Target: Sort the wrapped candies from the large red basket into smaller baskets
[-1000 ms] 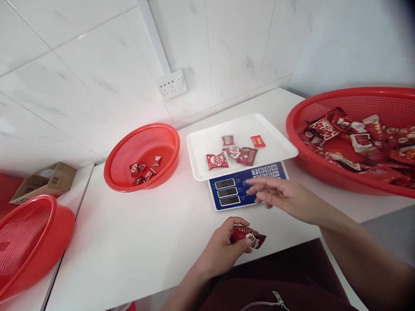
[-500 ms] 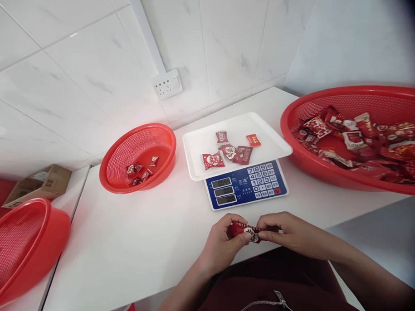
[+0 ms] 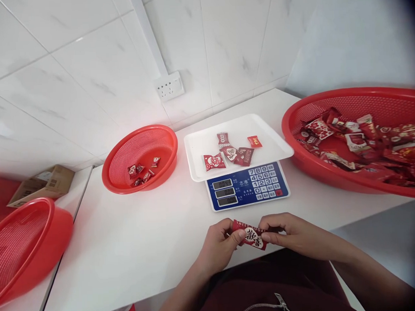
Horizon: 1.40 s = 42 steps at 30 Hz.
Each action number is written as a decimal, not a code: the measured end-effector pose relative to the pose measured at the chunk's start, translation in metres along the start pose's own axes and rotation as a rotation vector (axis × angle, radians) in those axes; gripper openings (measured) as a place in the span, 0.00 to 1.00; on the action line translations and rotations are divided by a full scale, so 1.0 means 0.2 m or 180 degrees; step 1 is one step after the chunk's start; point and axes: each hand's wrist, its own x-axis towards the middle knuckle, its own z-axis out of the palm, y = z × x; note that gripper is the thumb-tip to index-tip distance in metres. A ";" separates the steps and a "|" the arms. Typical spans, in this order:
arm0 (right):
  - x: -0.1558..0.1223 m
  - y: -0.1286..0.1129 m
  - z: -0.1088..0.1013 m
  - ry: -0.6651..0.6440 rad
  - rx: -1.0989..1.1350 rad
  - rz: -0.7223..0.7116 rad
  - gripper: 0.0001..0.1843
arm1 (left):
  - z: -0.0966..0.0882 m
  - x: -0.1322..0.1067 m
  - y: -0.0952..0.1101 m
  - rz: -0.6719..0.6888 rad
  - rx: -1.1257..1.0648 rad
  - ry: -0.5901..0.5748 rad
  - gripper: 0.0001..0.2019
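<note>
A red wrapped candy (image 3: 254,238) with a white heart and dark characters is held level over the table's front edge. My left hand (image 3: 221,242) pinches its left end between thumb and fingers. At its right end, my right hand (image 3: 285,234) grips with thumb and bent forefinger. Just beyond the hands stands a blue digital scale (image 3: 244,190) with a white tray (image 3: 197,167) on top. Several red candies lie on that tray, among them a patterned candy (image 3: 214,162) at the left and a small bright red candy (image 3: 254,141) at the right.
To the right, a large red basket (image 3: 296,170) holds many candy packets. A smaller red basket (image 3: 109,186) with several small candies stands left of the scale. Farther left are another red basket (image 3: 60,224) and a cardboard box (image 3: 58,179). A wall socket (image 3: 170,86) is behind.
The thumbs have shifted outward on the candy, so more of its front shows and it looks flatter. Both hands keep hold of it. The view has tilted slightly.
</note>
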 end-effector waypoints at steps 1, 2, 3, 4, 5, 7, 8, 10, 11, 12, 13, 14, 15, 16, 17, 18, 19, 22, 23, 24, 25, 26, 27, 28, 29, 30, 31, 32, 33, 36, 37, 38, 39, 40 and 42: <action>0.00 0.00 0.00 -0.0014 -0.0018 0.0009 0.22 | 0.00 0.00 0.00 0.0035 0.0034 0.0041 0.21; 0.00 0.01 0.01 -0.0020 -0.0034 0.0015 0.22 | 0.00 0.00 0.00 0.0073 0.0060 0.0082 0.20; 0.01 0.01 0.01 -0.0010 -0.0046 0.0012 0.22 | 0.01 0.00 0.00 0.0108 0.0076 0.0127 0.20; 0.01 0.00 0.01 0.0024 -0.0065 -0.0001 0.21 | 0.01 0.00 0.00 0.0136 0.0078 0.0170 0.20; 0.02 0.00 0.00 0.0083 -0.0102 -0.0033 0.21 | 0.01 0.00 0.01 0.0156 0.0069 0.0209 0.21; 0.03 -0.03 -0.03 0.0265 -0.0219 -0.0135 0.21 | 0.02 0.01 0.01 0.0190 0.0010 0.0279 0.22; 0.04 -0.05 -0.06 0.0406 -0.0292 -0.0189 0.21 | 0.02 0.01 0.01 0.0204 -0.0059 0.0295 0.23; 0.07 -0.10 -0.12 0.0803 -0.0385 -0.0272 0.21 | 0.01 0.02 0.01 0.0234 -0.0233 0.0295 0.24; 0.08 -0.12 -0.16 0.1036 -0.0378 -0.0290 0.22 | 0.01 0.02 0.01 0.0243 -0.0312 0.0292 0.25; 0.10 -0.15 -0.19 0.1266 -0.0341 -0.0298 0.23 | 0.00 0.02 0.01 0.0245 -0.0370 0.0291 0.26; 0.11 -0.17 -0.22 0.1462 -0.0297 -0.0308 0.24 | -0.01 0.01 0.00 0.0238 -0.0399 0.0290 0.25; 0.13 -0.19 -0.25 0.1625 -0.0266 -0.0318 0.24 | -0.01 0.01 0.00 0.0225 -0.0399 0.0289 0.25; 0.15 -0.20 -0.27 0.1747 -0.0265 -0.0306 0.25 | -0.02 0.01 -0.01 0.0209 -0.0396 0.0284 0.25; 0.16 -0.20 -0.28 0.1833 -0.0301 -0.0273 0.26 | -0.02 0.00 -0.01 0.0195 -0.0399 0.0279 0.24; 0.17 -0.20 -0.28 0.1868 -0.0357 -0.0224 0.27 | -0.03 -0.01 -0.01 0.0182 -0.0408 0.0270 0.24; 0.18 -0.20 -0.28 0.1842 -0.0416 -0.0167 0.29 | -0.03 -0.01 -0.02 0.0169 -0.0416 0.0259 0.24; 0.18 -0.18 -0.27 0.1766 -0.0471 -0.0112 0.29 | -0.03 -0.02 -0.02 0.0157 -0.0421 0.0239 0.24; 0.16 -0.13 -0.22 0.1347 -0.0575 -0.0058 0.27 | -0.03 -0.03 -0.03 0.0082 -0.0390 0.0161 0.23; 0.14 -0.11 -0.21 0.1223 -0.0575 -0.0054 0.26 | -0.03 -0.04 -0.03 0.0050 -0.0363 0.0135 0.23; 0.13 -0.09 -0.19 0.1129 -0.0564 -0.0040 0.26 | -0.03 -0.04 -0.02 0.0021 -0.0335 0.0115 0.23; 0.11 -0.06 -0.18 0.1045 -0.0539 -0.0020 0.26 | -0.03 -0.04 -0.02 -0.0007 -0.0310 0.0092 0.23; 0.09 -0.04 -0.17 0.0969 -0.0505 -0.0003 0.26 | -0.03 -0.03 -0.02 -0.0027 -0.0291 0.0066 0.23; 0.07 -0.02 -0.17 0.0888 -0.0472 0.0013 0.26 | -0.03 -0.03 -0.01 -0.0042 -0.0280 0.0030 0.23; 0.05 0.00 -0.16 0.0805 -0.0443 0.0036 0.26 | -0.03 -0.02 -0.01 -0.0052 -0.0271 -0.0011 0.22; 0.03 0.01 -0.15 0.0722 -0.0414 0.0065 0.27 | -0.02 -0.02 0.00 -0.0058 -0.0259 -0.0057 0.22; 0.02 0.03 -0.14 0.0643 -0.0381 0.0098 0.27 | -0.02 -0.02 0.00 -0.0065 -0.0240 -0.0104 0.22; 0.00 0.04 -0.13 0.0562 -0.0351 0.0131 0.28 | -0.01 -0.01 0.01 -0.0071 -0.0212 -0.0149 0.22; 0.00 0.05 -0.12 0.0472 -0.0324 0.0163 0.28 | 0.00 -0.01 0.01 -0.0074 -0.0174 -0.0191 0.21; -0.01 0.05 -0.10 0.0374 -0.0301 0.0182 0.28 | 0.00 -0.01 0.01 -0.0077 -0.0130 -0.0239 0.21; -0.01 0.04 -0.06 0.0086 -0.0272 0.0150 0.27 | 0.02 -0.01 0.02 -0.0067 -0.0017 -0.0374 0.20; -0.01 0.03 -0.05 0.0010 -0.0274 0.0114 0.26 | 0.02 -0.01 0.02 -0.0052 0.0020 -0.0405 0.19; -0.01 0.02 -0.04 -0.0055 -0.0279 0.0070 0.26 | 0.03 -0.01 0.02 -0.0035 0.0055 -0.0424 0.19; 0.00 0.02 -0.03 -0.0105 -0.0283 0.0021 0.26 | 0.03 -0.02 0.02 -0.0022 0.0081 -0.0425 0.18; 0.00 0.01 -0.03 -0.0140 -0.0279 -0.0031 0.25 | 0.02 -0.02 0.02 -0.0013 0.0101 -0.0422 0.17; 0.01 0.00 -0.02 -0.0167 -0.0261 -0.0117 0.25 | 0.02 -0.02 0.02 -0.0016 0.0108 -0.0405 0.17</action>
